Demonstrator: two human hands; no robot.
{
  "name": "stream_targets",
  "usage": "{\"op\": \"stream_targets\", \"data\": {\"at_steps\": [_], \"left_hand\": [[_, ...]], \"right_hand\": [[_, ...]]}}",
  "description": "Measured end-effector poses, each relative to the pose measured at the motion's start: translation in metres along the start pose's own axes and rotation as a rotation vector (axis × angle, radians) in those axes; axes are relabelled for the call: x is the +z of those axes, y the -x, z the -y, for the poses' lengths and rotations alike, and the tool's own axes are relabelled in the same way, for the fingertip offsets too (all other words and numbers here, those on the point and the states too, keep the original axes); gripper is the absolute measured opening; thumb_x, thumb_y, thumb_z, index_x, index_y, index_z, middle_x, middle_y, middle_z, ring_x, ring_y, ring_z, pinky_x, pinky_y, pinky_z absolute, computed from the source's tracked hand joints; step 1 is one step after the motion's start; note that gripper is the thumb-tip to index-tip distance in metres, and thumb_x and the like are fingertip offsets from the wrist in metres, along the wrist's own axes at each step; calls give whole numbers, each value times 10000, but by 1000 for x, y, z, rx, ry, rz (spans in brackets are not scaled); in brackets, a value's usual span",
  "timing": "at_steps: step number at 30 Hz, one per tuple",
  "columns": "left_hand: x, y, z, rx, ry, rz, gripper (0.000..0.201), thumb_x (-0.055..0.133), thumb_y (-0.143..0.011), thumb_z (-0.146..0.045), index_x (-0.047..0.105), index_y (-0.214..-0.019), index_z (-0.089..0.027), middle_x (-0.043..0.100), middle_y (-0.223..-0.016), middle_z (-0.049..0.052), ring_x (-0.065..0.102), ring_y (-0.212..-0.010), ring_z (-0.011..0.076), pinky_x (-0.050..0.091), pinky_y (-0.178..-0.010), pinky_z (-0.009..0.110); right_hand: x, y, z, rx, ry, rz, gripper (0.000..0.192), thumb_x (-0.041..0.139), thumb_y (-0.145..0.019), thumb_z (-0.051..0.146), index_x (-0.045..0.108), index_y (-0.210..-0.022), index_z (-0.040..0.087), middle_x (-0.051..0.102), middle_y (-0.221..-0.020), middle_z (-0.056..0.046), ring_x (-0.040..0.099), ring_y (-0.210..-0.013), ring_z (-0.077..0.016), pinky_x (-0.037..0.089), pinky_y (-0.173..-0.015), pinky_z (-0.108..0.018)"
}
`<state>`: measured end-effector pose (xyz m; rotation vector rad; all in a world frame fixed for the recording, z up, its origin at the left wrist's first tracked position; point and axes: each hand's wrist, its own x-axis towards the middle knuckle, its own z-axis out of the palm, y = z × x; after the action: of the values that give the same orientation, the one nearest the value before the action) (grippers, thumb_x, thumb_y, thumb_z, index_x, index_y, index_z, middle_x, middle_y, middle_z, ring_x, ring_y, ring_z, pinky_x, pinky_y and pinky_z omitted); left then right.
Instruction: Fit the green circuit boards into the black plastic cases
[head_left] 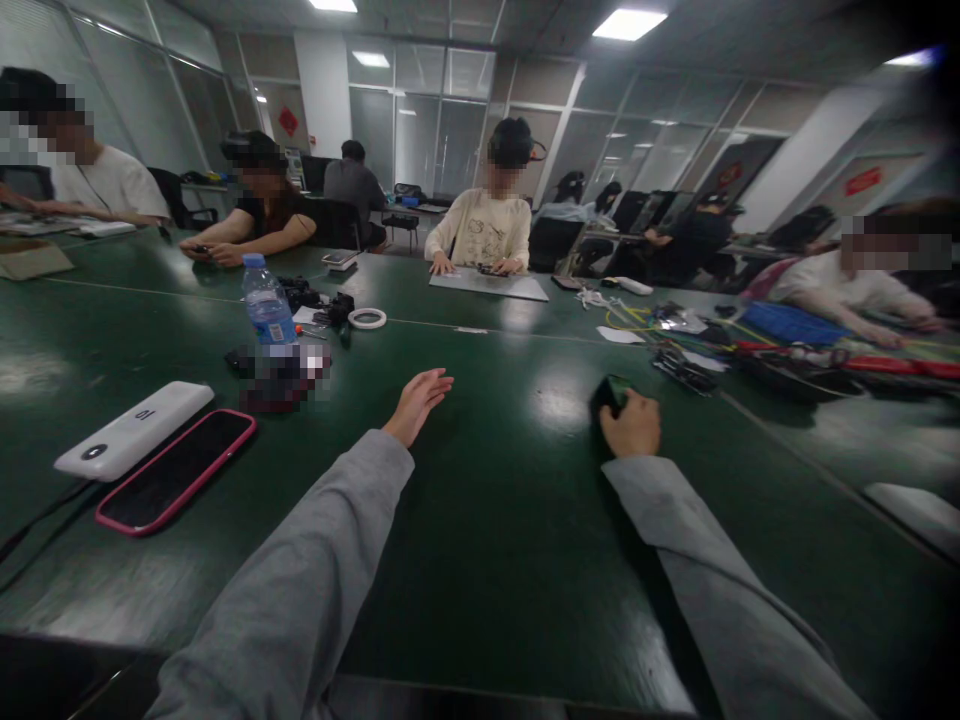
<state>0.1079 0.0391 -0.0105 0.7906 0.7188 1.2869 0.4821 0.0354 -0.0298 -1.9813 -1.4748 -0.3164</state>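
Green tabletop (495, 560), left hand (417, 403) released and flat, right hand (632, 424) grasping a dark object (609, 392), phone (177, 468) and power bank (135, 428) far left, bottle (267, 303) beyond, contents unclear

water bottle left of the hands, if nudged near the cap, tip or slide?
The water bottle stands upright, tall and narrow, so a high push would probably tip it. Once down, its round body would likely roll. The glossy green table suggests a low push would slide it.
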Motion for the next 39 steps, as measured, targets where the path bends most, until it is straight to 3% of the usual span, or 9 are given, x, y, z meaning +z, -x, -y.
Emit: {"op": "stream_targets", "data": {"at_steps": [5,7,9,13,17,25,33,39], "left_hand": [[-5,-3,3,116,-170,-40,232,595,-808,-345,632,-1008,-235,611,-1173,55,466,-1204,175,271,-1051,334],[-4,-3,5,152,-226,-24,250,588,-810,-352,631,-1019,-222,610,-1167,60,477,-1187,183,283,-1043,326],[-2,-3,6,178,-274,4,248,582,-813,-343,636,-1012,-205,627,-1115,65,513,-1130,189,309,-1025,324],[3,1,4,178,-322,30,194,586,-810,-297,656,-960,-195,646,-1034,59,543,-1051,188,325,-1009,318],[3,3,4,180,-315,45,224,629,-774,-260,650,-982,-181,640,-1042,75,540,-1057,193,331,-1004,327],[-7,-5,11,281,-521,100,328,652,-741,-236,612,-1058,-163,612,-1117,84,530,-1086,193,344,-1009,365],[-9,-5,11,288,-575,124,339,598,-784,-256,579,-1107,-156,599,-1154,97,525,-1107,196,365,-999,376],[-7,-5,11,299,-594,135,328,570,-800,-245,578,-1115,-155,595,-1161,98,519,-1119,195,364,-1002,374]], "right_hand": [[17,47,125,-552,-365,257,504,476,-827,293,396,-1317,205,448,-1222,-112,437,-1162,-249,376,-1009,-427],[11,65,154,-705,-449,342,511,475,-841,297,376,-1341,274,433,-1267,-73,423,-1190,-239,374,-1020,-439],[3,76,167,-768,-483,392,510,479,-847,306,368,-1344,328,423,-1293,-47,423,-1194,-249,389,-999,-474],[-4,79,166,-739,-484,381,557,526,-835,366,336,-1358,355,409,-1309,-51,418,-1188,-287,393,-970,-531],[4,75,159,-685,-517,321,644,578,-806,409,308,-1375,273,432,-1264,-92,428,-1172,-282,376,-1001,-508],[15,74,154,-641,-534,368,644,598,-794,449,339,-1330,205,485,-1193,-116,480,-1123,-257,413,-968,-479],[-3,77,160,-689,-513,315,458,601,-805,345,435,-1214,222,524,-1133,-88,521,-1060,-235,454,-919,-438],[0,75,157,-678,-516,342,399,621,-799,357,501,-1158,232,542,-1082,-66,558,-988,-206,495,-842,-383]]}}
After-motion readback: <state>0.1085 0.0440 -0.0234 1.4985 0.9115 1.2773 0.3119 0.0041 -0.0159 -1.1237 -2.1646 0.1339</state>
